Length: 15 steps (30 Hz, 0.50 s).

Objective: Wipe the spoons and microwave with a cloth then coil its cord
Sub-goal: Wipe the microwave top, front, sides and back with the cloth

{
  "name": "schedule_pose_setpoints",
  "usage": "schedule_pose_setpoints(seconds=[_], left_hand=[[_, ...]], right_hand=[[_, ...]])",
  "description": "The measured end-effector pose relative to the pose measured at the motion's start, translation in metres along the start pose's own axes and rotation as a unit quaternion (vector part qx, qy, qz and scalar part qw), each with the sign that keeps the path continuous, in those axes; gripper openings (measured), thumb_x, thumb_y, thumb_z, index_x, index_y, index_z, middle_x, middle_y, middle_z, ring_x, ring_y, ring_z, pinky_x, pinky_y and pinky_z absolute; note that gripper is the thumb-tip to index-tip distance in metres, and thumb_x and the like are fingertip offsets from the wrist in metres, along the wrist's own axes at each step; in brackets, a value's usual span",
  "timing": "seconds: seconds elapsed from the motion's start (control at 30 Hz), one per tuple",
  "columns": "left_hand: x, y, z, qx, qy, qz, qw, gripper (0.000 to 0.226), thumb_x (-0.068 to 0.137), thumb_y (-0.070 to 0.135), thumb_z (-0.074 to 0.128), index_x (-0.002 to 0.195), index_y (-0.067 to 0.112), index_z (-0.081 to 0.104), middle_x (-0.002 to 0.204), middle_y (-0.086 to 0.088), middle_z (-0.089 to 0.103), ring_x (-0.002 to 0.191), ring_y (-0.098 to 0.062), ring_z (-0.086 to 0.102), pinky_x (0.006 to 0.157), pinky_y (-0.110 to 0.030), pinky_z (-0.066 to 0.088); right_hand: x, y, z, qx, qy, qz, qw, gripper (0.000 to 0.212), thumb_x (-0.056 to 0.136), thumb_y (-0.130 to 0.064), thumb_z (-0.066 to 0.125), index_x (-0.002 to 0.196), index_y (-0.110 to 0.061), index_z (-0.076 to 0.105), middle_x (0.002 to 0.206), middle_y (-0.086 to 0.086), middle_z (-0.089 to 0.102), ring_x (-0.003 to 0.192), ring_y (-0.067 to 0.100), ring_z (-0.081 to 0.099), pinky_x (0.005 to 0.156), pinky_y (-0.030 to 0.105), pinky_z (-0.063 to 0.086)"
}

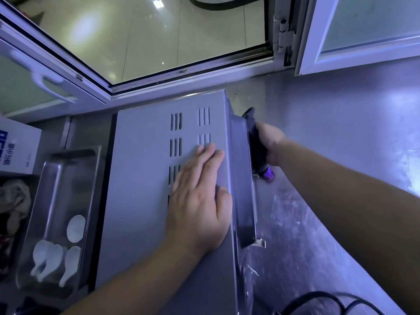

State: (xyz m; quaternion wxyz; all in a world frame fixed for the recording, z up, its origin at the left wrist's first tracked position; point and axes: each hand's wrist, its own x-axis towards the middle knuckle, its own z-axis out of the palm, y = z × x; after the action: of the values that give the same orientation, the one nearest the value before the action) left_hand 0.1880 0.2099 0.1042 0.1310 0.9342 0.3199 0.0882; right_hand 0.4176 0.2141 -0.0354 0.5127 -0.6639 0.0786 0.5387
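- The grey microwave (145,189), slotted vents on top, is sitting on the steel tabletop (341,155)
- The left hand (200,198) is lying flat and released on it
- The right hand (270,144) is clenching a dark cloth (256,146) against its side
- White spoons (56,258) are lying in a metal tray (68,178) beside it

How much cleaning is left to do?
The spoons lie in the metal tray, maybe wiped already. Now the right hand rubs a dark cloth on the microwave's side while the left hand steadies it. The cord lies loose, uncoiled.
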Motion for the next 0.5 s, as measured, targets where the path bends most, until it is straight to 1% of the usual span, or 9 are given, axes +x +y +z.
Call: schedule_pose_setpoints(seconds=[0.07, 0.17, 0.2, 0.27, 0.3, 0.33, 0.37, 0.4, 0.5], left_hand=[[0.0, -0.001, 0.0, 0.0, 0.0, 0.001, 1.0, 0.063, 0.089, 0.019, 0.041, 0.152, 0.013, 0.049, 0.162, 0.002, 0.041, 0.155, -0.012, 0.026, 0.126, -0.039, 0.022], [0.001, -0.001, 0.0, 0.003, -0.002, 0.004, 1.0, 0.063, 0.089, 0.017, 0.045, 0.151, 0.013, 0.049, 0.162, 0.001, 0.041, 0.155, -0.013, 0.026, 0.127, -0.037, 0.021], [0.001, -0.001, 0.0, 0.004, -0.001, 0.004, 1.0, 0.063, 0.089, 0.017, 0.045, 0.151, 0.013, 0.05, 0.162, 0.001, 0.042, 0.155, -0.013, 0.027, 0.127, -0.035, 0.02], [0.001, -0.001, 0.0, 0.007, 0.002, 0.003, 1.0, 0.063, 0.088, 0.018, 0.043, 0.151, 0.013, 0.05, 0.161, 0.001, 0.042, 0.155, -0.013, 0.027, 0.127, -0.033, 0.019], [0.001, -0.001, 0.0, 0.007, 0.003, 0.001, 1.0, 0.063, 0.089, 0.019, 0.042, 0.151, 0.013, 0.05, 0.162, 0.001, 0.042, 0.155, -0.012, 0.027, 0.127, -0.032, 0.018], [0.001, 0.0, 0.0, 0.008, 0.003, 0.001, 1.0, 0.064, 0.089, 0.02, 0.04, 0.151, 0.014, 0.05, 0.162, 0.001, 0.042, 0.155, -0.012, 0.027, 0.127, -0.032, 0.018], [0.001, 0.0, 0.0, 0.01, 0.004, 0.001, 1.0, 0.064, 0.088, 0.021, 0.039, 0.151, 0.014, 0.049, 0.162, 0.001, 0.042, 0.155, -0.012, 0.027, 0.127, -0.032, 0.018], [0.001, 0.0, 0.0, 0.011, 0.003, 0.002, 1.0, 0.064, 0.088, 0.021, 0.039, 0.151, 0.014, 0.049, 0.162, 0.001, 0.041, 0.155, -0.012, 0.027, 0.127, -0.033, 0.019], [0.002, 0.0, 0.0, 0.016, 0.005, 0.01, 1.0, 0.064, 0.088, 0.021, 0.041, 0.151, 0.013, 0.05, 0.161, 0.0, 0.042, 0.155, -0.014, 0.028, 0.126, -0.037, 0.022]], right_hand=[[-0.015, -0.016, 0.003, 0.0, 0.004, -0.034, 0.999, 0.021, 0.082, -0.038, 0.067, 0.079, -0.016, 0.068, 0.071, 0.004, 0.067, 0.078, 0.027, 0.065, 0.073, 0.035, 0.048], [-0.034, -0.045, 0.009, 0.014, -0.015, -0.096, 0.995, 0.022, 0.077, -0.036, 0.075, 0.08, -0.015, 0.069, 0.071, 0.004, 0.065, 0.066, 0.023, 0.06, 0.067, 0.033, 0.043], [-0.041, -0.057, 0.01, 0.01, -0.024, -0.12, 0.992, 0.02, 0.078, -0.035, 0.073, 0.079, -0.016, 0.068, 0.068, 0.002, 0.064, 0.065, 0.023, 0.058, 0.066, 0.03, 0.042], [-0.058, -0.075, 0.02, -0.059, -0.029, -0.172, 0.983, 0.018, 0.091, -0.03, 0.057, 0.08, -0.018, 0.063, 0.065, 0.0, 0.061, 0.065, 0.022, 0.055, 0.056, 0.018, 0.042], [-0.066, -0.079, 0.024, -0.095, -0.023, -0.206, 0.974, 0.022, 0.095, -0.029, 0.047, 0.085, -0.018, 0.062, 0.074, 0.002, 0.063, 0.072, 0.022, 0.058, 0.059, 0.016, 0.046], [-0.069, -0.079, 0.027, -0.122, -0.015, -0.238, 0.964, 0.027, 0.096, -0.034, 0.041, 0.093, -0.019, 0.063, 0.088, 0.005, 0.066, 0.085, 0.025, 0.061, 0.07, 0.021, 0.051], [-0.077, -0.077, 0.03, -0.137, -0.003, -0.261, 0.956, 0.031, 0.096, -0.039, 0.041, 0.1, -0.019, 0.064, 0.099, 0.007, 0.067, 0.096, 0.027, 0.062, 0.083, 0.028, 0.053], [-0.084, -0.072, 0.03, -0.151, 0.012, -0.285, 0.947, 0.032, 0.098, -0.043, 0.042, 0.105, -0.02, 0.065, 0.105, 0.005, 0.068, 0.101, 0.026, 0.061, 0.088, 0.031, 0.05], [-0.103, -0.054, 0.03, -0.184, 0.034, -0.356, 0.916, 0.028, 0.1, -0.041, 0.052, 0.121, -0.025, 0.062, 0.113, -0.005, 0.069, 0.108, 0.018, 0.061, 0.09, 0.03, 0.045]])
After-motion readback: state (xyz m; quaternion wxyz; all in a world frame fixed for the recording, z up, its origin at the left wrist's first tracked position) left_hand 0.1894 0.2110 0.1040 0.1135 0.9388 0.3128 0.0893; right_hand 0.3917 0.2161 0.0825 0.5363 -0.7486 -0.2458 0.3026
